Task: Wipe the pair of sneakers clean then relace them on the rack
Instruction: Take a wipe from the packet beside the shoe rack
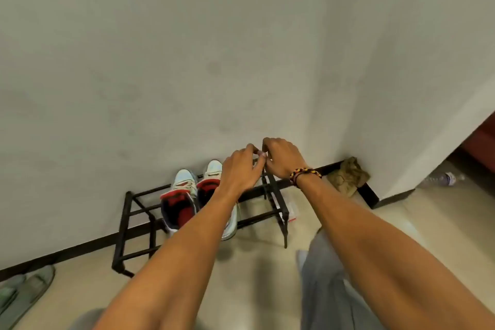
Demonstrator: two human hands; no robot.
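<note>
Head: rack (139, 209) against wall (187, 48)

Both bare forearms reached forward, the left hand (242, 171) and right hand (284, 159) meeting fingertip to fingertip, fingers curled; a red, yellow and black beaded bracelet (305, 174) circled the right wrist.

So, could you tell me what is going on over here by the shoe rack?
A person is reaching both hands over a low black rack against the wall. A pair of white and red sneakers sits on it, toes to the wall. The left hand and right hand meet fingertip to fingertip just right of the sneakers, apparently pinching something small, too blurred to identify. A crumpled brownish cloth lies in the corner.
</note>
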